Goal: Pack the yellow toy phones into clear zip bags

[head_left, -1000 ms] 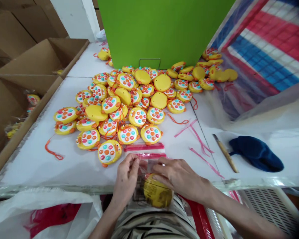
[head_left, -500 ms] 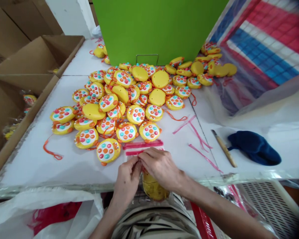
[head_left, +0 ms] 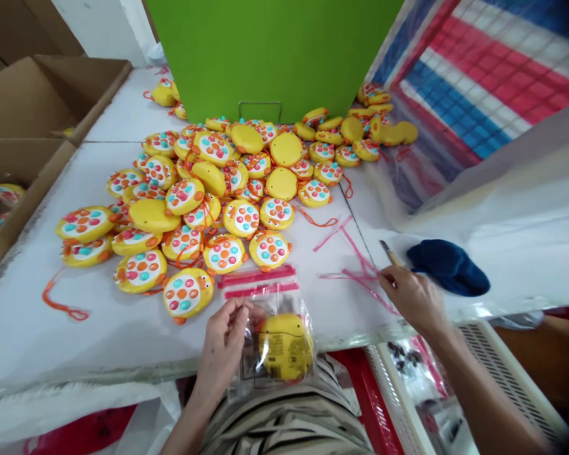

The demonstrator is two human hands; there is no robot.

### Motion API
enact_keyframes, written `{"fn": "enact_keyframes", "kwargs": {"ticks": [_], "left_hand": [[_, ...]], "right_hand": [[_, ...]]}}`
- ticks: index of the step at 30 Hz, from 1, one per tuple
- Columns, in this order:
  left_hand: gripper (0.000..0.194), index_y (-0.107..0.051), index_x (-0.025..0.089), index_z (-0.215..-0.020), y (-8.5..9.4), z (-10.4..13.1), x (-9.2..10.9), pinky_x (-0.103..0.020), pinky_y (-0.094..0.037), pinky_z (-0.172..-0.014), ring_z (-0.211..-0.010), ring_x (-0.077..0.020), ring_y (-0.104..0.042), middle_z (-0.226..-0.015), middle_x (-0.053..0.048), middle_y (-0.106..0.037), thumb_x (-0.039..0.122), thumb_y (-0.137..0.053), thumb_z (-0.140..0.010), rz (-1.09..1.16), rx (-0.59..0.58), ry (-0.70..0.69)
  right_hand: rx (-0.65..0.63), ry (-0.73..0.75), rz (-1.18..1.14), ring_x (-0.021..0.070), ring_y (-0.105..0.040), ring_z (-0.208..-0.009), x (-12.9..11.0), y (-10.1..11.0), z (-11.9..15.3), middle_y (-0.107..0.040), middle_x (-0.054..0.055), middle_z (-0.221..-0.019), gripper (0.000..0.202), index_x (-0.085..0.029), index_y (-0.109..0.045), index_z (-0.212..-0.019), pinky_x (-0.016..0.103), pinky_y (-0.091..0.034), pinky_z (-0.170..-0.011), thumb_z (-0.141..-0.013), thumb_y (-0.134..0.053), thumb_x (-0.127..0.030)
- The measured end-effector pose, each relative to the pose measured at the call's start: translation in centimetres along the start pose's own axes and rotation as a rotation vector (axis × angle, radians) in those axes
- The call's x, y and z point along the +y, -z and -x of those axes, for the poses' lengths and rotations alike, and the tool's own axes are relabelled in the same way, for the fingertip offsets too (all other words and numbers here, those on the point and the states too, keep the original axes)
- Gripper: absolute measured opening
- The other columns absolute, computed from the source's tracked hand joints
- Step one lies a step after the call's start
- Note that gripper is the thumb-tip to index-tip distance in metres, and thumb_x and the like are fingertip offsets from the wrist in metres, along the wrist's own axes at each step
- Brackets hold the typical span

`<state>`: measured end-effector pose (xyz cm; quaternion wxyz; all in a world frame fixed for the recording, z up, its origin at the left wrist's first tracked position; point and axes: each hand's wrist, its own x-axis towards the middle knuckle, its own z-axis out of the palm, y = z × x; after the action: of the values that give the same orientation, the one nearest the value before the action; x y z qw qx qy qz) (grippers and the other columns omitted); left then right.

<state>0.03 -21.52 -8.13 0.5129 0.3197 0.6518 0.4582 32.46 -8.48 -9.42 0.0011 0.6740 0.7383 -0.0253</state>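
At the table's front edge, my left hand [head_left: 227,328] pinches the upper left side of a clear zip bag [head_left: 305,303] with pink bands along its top. Inside the bag lies a yellow toy [head_left: 287,347], back side up, with printing over it. My right hand [head_left: 412,297] is out to the right, fingers closed on the end of a thin pink plastic strip [head_left: 334,276]. Other pink strips [head_left: 355,246] lie beside it on the table. Just beyond that hand is a wooden-handled knife [head_left: 389,253], its handle partly hidden by the fingers.
Many yellow duck-like toys [head_left: 225,253] with coloured buttons and orange cords are piled mid-table, before a green panel [head_left: 275,57]. A dark blue cloth item [head_left: 448,265] lies at right. Cardboard boxes [head_left: 76,95] stand left. A striped sheet behind mesh [head_left: 493,82] borders the right.
My right hand has left the bag and moved right to the loose strips, with a pink strip in its fingers. My left hand stays on the bag, which is now in fuller view.
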Motion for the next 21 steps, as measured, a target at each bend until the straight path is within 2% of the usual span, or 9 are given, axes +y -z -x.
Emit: {"fn": "enact_keyframes", "kwargs": {"ticks": [2, 3, 5, 7, 8, 10, 13, 17, 21], "left_hand": [[0.028, -0.057, 0.017, -0.084, -0.1, 0.0, -0.2, -0.032, -0.054, -0.074, -0.082, -0.0216, -0.068, -0.087, -0.008, -0.071, 0.044, -0.058, -0.079, 0.069, -0.005, 0.043], [0.028, -0.057, 0.017, -0.085, -0.1, 0.0, -0.3, -0.032, -0.054, -0.073, -0.082, -0.0216, -0.068, -0.087, -0.008, -0.071, 0.044, -0.060, -0.078, 0.099, -0.007, 0.064], [0.028, -0.056, 0.017, -0.085, -0.2, 0.1, -0.4, -0.030, -0.054, -0.070, -0.079, -0.0207, -0.068, -0.086, -0.007, -0.071, 0.043, -0.063, -0.076, 0.136, -0.005, 0.090], [0.028, -0.056, 0.018, -0.085, -0.2, 0.1, -0.4, -0.030, -0.054, -0.070, -0.077, -0.0199, -0.068, -0.084, -0.006, -0.071, 0.043, -0.064, -0.075, 0.143, 0.000, 0.087], [0.028, -0.056, 0.018, -0.084, -0.3, 0.1, -0.4, -0.030, -0.053, -0.071, -0.078, -0.0199, -0.068, -0.084, -0.006, -0.071, 0.043, -0.064, -0.074, 0.138, 0.006, 0.076], [0.029, -0.056, 0.018, -0.084, -0.4, 0.1, -0.3, -0.030, -0.053, -0.073, -0.079, -0.0199, -0.067, -0.083, -0.006, -0.071, 0.044, -0.064, -0.074, 0.123, 0.016, 0.061], [0.029, -0.056, 0.019, -0.086, -0.5, 0.2, -0.2, -0.029, -0.052, -0.072, -0.077, -0.0187, -0.066, -0.081, -0.004, -0.070, 0.045, -0.062, -0.076, 0.100, 0.006, 0.065], [0.025, -0.054, 0.020, -0.090, 0.2, 0.4, -0.6, -0.024, -0.047, -0.065, -0.069, -0.0152, -0.061, -0.075, 0.000, -0.066, 0.044, -0.058, -0.080, -0.014, 0.024, 0.030], [0.021, -0.052, 0.022, -0.093, 0.9, 0.2, -1.9, -0.022, -0.043, -0.061, -0.062, -0.0135, -0.055, -0.067, 0.004, -0.059, 0.039, -0.057, -0.082, 0.037, 0.020, 0.028]], "right_hand": [[-0.086, -0.006, 0.045, 0.0245, -0.060, -0.064, 0.7, 0.6, 0.9, -0.068, 0.008, -0.078, 0.021, -0.022, -0.068, -0.082, 0.031, -0.034, -0.052, -0.082, -0.052, -0.035], [-0.079, 0.011, 0.025, 0.0243, -0.060, -0.065, 0.3, 1.1, 1.4, -0.068, 0.008, -0.084, 0.021, -0.022, -0.068, -0.086, 0.031, -0.035, -0.053, -0.082, -0.052, -0.036], [0.011, 0.079, -0.116, 0.0216, -0.060, -0.067, -1.7, 2.3, 2.3, -0.067, 0.008, -0.096, 0.022, -0.022, -0.066, -0.093, 0.032, -0.039, -0.057, -0.083, -0.050, -0.033], [0.046, 0.170, -0.366, 0.0179, -0.059, -0.066, -4.7, 3.2, 2.9, -0.066, 0.007, -0.095, 0.022, -0.020, -0.065, -0.094, 0.031, -0.043, -0.063, -0.085, -0.046, -0.029], [-0.011, 0.213, -0.503, 0.0167, -0.059, -0.065, -6.3, 3.5, 3.0, -0.067, 0.006, -0.089, 0.022, -0.020, -0.065, -0.092, 0.030, -0.044, -0.064, -0.086, -0.047, -0.029], [-0.226, 0.290, -0.751, 0.0157, -0.058, -0.065, -9.2, 3.2, 3.0, -0.067, 0.004, -0.081, 0.020, -0.019, -0.066, -0.092, 0.028, -0.045, -0.062, -0.085, -0.053, -0.033], [-0.501, 0.328, -1.024, 0.0139, -0.056, -0.064, -11.9, 1.6, 2.3, -0.065, 0.001, -0.075, 0.021, -0.018, -0.065, -0.089, 0.025, -0.043, -0.059, -0.079, -0.064, -0.037], [-0.624, 0.317, -1.274, 0.0112, -0.051, -0.062, -12.1, -0.4, 1.6, -0.058, -0.001, -0.067, 0.020, -0.015, -0.061, -0.077, 0.023, -0.041, -0.059, -0.076, -0.066, -0.034], [-0.567, 0.352, -1.320, 0.0105, -0.048, -0.062, -11.1, -1.0, 1.8, -0.055, -0.001, -0.068, 0.017, -0.015, -0.059, -0.074, 0.023, -0.038, -0.058, -0.079, -0.062, -0.031]]}}
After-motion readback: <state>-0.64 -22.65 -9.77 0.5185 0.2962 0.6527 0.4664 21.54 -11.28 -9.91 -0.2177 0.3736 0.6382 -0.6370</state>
